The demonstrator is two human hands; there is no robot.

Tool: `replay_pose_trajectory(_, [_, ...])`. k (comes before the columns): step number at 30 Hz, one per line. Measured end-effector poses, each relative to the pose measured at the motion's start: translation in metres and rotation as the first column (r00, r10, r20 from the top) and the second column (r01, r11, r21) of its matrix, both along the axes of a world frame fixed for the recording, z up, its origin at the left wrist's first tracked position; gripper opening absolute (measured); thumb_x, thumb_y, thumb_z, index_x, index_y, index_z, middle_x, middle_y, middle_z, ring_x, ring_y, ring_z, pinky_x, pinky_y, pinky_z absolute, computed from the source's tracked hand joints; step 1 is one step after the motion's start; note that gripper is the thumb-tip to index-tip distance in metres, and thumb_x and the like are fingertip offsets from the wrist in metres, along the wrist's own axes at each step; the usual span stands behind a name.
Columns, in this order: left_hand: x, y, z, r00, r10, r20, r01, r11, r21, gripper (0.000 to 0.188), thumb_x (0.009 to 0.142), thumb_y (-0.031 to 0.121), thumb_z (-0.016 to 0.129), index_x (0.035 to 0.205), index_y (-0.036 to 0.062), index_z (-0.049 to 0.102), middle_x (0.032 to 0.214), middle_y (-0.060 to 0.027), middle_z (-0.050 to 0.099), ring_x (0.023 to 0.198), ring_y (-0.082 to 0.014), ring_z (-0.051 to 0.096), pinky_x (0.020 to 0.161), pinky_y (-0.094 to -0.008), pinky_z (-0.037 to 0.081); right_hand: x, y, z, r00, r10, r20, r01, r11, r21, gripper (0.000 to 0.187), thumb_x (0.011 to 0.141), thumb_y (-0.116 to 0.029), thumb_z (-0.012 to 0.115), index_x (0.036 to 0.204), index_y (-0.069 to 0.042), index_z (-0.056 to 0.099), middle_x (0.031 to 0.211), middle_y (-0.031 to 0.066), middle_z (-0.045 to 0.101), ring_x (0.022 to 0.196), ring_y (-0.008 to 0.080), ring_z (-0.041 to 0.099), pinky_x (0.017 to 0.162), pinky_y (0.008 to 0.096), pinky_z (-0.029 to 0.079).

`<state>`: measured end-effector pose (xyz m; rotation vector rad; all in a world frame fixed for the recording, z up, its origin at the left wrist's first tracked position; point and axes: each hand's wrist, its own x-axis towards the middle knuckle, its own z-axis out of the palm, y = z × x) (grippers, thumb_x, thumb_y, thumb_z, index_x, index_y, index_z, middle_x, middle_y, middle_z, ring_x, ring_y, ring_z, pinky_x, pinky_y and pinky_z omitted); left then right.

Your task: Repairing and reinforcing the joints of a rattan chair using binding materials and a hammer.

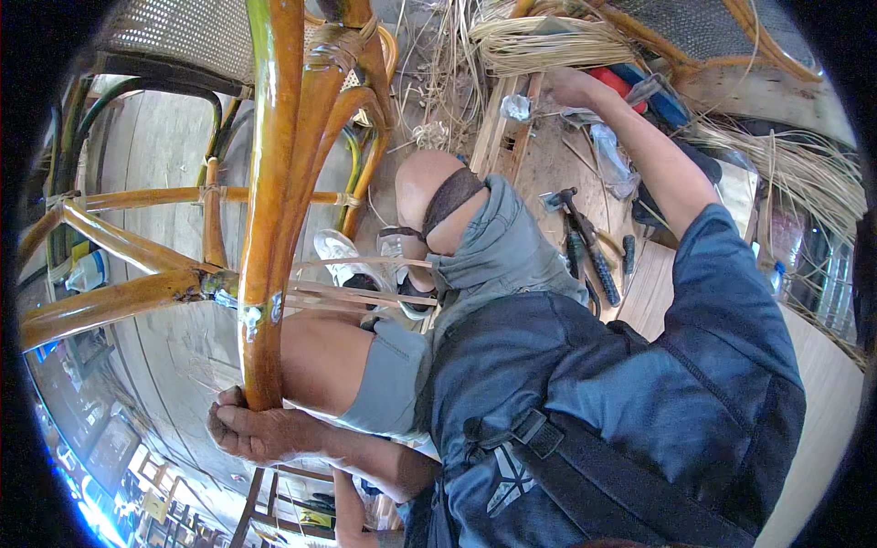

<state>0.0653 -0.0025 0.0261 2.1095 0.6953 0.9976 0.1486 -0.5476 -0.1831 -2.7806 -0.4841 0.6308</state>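
My left hand (260,427) is wrapped round the lower end of a glossy brown rattan pole (271,173), part of a chair frame that leans across my left thigh. Patches of whitish residue mark the pole where a side rail (119,301) meets it. A few flat pale strips (365,290) stick out beside the pole, over my lower legs. At the far right, my right hand (571,89) reaches down beside a tied bundle of thin rattan strands (548,44), above wooden planks. Its fingers are hard to make out, so whether they hold something does not show.
A hammer (585,237) and other dark-handled tools lie on boards by my right hip. Beyond them are a crumpled plastic bag (610,160), a red object (610,84) and loose rattan strands (795,173). A chair with a woven panel (174,36) stands far left.
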Motion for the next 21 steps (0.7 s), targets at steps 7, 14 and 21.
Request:
replay_pose_trajectory(7, [-0.002, 0.013, -0.02, 0.99, -0.053, 0.133, 0.078, 0.978, -0.194, 0.012, 0.091, 0.01, 0.049, 0.094, -0.0001, 0.053, 0.077, -0.0088, 0.056, 0.068, -0.0139, 0.054, 0.06, -0.0232, 0.046, -0.068, -0.009, 0.01, 0.922, -0.386, -0.043, 0.374, 0.852, 0.366, 0.015, 0.079, -0.014, 0.057, 0.085, 0.0, 0.059, 0.076, 0.0135, 0.059, 0.07, 0.0238, 0.055, 0.065, 0.0361, 0.044])
replay_pose_trajectory(14, [-0.01, 0.009, -0.013, 0.941, -0.173, 0.292, 0.263, 0.916, -0.304, 0.008, 0.091, 0.006, 0.047, 0.093, 0.0017, 0.053, 0.078, -0.007, 0.058, 0.071, -0.0121, 0.055, 0.064, -0.0241, 0.048, -0.057, 0.111, 0.219, 0.742, -0.622, -0.251, 0.654, 0.589, 0.475, 0.014, 0.083, -0.007, 0.057, 0.095, -0.001, 0.061, 0.078, -0.0036, 0.054, 0.066, 0.0063, 0.047, 0.062, 0.0211, 0.041])
replay_pose_trajectory(21, [-0.016, 0.015, -0.014, 0.933, -0.315, 0.175, 0.345, 0.921, -0.181, 0.01, 0.091, 0.002, 0.044, 0.098, 0.0005, 0.051, 0.081, -0.0064, 0.055, 0.072, -0.0115, 0.054, 0.069, -0.0242, 0.048, -0.002, 0.278, 0.319, 0.921, -0.019, 0.389, -0.174, 0.873, 0.456, 0.013, 0.081, -0.005, 0.057, 0.093, -0.003, 0.061, 0.089, 0.0055, 0.062, 0.077, 0.0165, 0.057, 0.071, 0.0291, 0.047])
